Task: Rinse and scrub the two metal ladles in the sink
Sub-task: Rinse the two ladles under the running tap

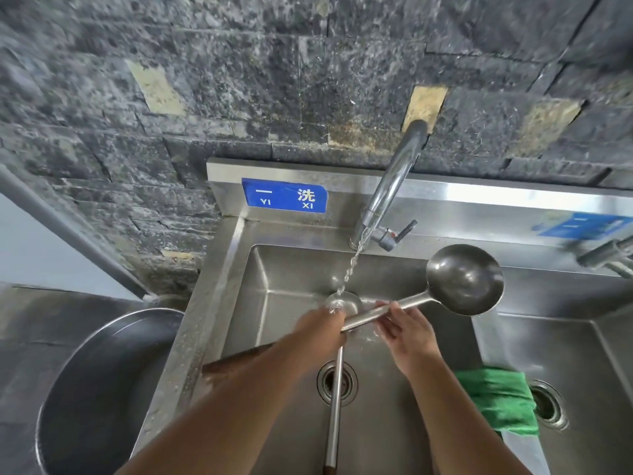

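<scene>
Ladle [464, 279] bowl over divider [481, 341], right hand [407, 330] gripping

Handle end of lower ladle [335, 406] off-frame

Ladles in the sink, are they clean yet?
Nothing looks finished. Water from the faucet hits the other ladle, so rinsing is under way. The left hand and right hand hold the big ladle by its handle. The green cloth lies untouched, so scrubbing seems left.
</scene>
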The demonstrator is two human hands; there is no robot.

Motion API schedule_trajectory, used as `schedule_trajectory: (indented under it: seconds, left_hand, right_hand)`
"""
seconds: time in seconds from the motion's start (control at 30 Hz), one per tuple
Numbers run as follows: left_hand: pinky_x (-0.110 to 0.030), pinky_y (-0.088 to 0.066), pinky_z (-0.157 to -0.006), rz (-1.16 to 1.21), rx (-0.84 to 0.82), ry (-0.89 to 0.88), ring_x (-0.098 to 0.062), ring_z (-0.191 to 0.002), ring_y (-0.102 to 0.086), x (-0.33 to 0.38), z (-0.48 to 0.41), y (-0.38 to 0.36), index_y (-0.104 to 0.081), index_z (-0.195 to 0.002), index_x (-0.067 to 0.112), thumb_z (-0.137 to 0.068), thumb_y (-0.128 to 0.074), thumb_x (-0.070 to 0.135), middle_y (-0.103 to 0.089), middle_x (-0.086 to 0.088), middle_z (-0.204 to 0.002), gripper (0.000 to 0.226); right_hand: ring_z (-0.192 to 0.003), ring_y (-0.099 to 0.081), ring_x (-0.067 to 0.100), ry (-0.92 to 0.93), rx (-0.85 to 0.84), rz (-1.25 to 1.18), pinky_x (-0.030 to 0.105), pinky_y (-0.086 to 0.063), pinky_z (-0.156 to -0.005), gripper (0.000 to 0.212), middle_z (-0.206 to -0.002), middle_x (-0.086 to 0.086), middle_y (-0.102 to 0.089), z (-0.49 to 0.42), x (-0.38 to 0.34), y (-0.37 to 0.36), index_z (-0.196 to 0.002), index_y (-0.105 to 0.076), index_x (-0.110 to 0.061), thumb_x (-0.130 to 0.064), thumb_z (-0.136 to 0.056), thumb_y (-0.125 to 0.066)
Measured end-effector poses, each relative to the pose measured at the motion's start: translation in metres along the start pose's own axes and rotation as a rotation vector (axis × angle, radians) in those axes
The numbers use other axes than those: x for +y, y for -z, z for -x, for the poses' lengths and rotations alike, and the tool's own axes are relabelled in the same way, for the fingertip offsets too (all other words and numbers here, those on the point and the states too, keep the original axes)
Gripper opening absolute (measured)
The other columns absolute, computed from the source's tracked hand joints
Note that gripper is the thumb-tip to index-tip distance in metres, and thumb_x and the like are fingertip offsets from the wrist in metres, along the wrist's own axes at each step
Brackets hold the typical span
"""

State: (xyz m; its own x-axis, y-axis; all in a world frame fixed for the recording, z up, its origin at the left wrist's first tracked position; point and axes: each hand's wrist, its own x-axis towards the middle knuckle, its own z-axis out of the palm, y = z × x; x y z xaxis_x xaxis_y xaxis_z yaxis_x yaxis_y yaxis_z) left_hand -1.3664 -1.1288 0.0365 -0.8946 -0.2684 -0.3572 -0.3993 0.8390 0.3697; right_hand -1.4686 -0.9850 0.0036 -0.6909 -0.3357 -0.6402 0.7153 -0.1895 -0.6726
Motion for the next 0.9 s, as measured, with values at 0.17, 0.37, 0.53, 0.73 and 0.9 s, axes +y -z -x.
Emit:
schedule_trajectory:
  seconds: [0.17, 0.37, 0.53, 0.73, 0.9]
  left_hand:
    - [-0.034, -0.053, -0.074, -0.138, 0.007, 0.016, -0.025, -0.083, -0.067, -0.035, 0.025, 0.007, -0.059, -0.112, 0.017, -0.093, -0.058, 0.029, -0.069, -0.005, -0.096, 0.023]
    - [-0.034, -0.05, -0.069, -0.245, 0.013, 0.051, -0.022, -0.073, -0.06, -0.05, 0.043, 0.007, -0.057, -0.109, 0.015, -0.094, -0.054, 0.027, -0.065, -0.004, -0.092, 0.019]
    - [-0.035, -0.05, -0.08, -0.23, 0.045, 0.018, -0.027, -0.092, -0.067, -0.021, 0.024, 0.009, -0.059, -0.116, 0.013, -0.097, -0.054, 0.023, -0.068, -0.007, -0.104, 0.022]
    - [-0.037, -0.051, -0.085, -0.135, 0.112, 0.076, -0.03, -0.102, -0.068, 0.002, 0.01, 0.008, -0.059, -0.121, 0.012, -0.099, -0.05, 0.014, -0.069, -0.01, -0.11, 0.024]
    - [-0.031, -0.046, -0.08, 0.048, 0.045, 0.061, -0.032, -0.104, -0.067, -0.027, 0.02, 0.001, -0.052, -0.129, 0.012, -0.099, -0.044, 0.02, -0.068, -0.013, -0.115, 0.033]
  right_hand:
    - [-0.082, -0.076, 0.024, 0.036, -0.004, -0.089, 0.035, -0.063, -0.075, 0.013, -0.091, 0.015, -0.077, 0.003, -0.016, 0.022, -0.106, -0.061, 0.001, -0.007, -0.098, -0.054]
    - [-0.084, -0.075, 0.026, -0.021, -0.009, -0.146, 0.035, -0.063, -0.07, 0.022, -0.098, 0.02, -0.073, 0.013, 0.013, 0.009, -0.115, -0.058, 0.006, -0.005, -0.096, -0.056]
    - [-0.075, -0.075, 0.028, -0.1, -0.053, -0.138, 0.038, -0.064, -0.072, 0.015, -0.096, 0.023, -0.07, 0.027, 0.038, -0.029, -0.108, -0.06, 0.007, 0.0, -0.096, -0.055]
    - [-0.065, -0.058, 0.018, -0.164, -0.096, -0.085, 0.03, -0.047, -0.061, 0.012, -0.075, 0.008, -0.062, 0.03, 0.066, -0.064, -0.087, -0.06, -0.009, -0.004, -0.097, -0.054]
    - [-0.085, -0.065, 0.022, -0.231, -0.216, -0.134, 0.032, -0.052, -0.072, 0.016, -0.096, 0.013, -0.069, 0.024, 0.086, -0.071, -0.107, -0.064, -0.01, -0.006, -0.096, -0.053]
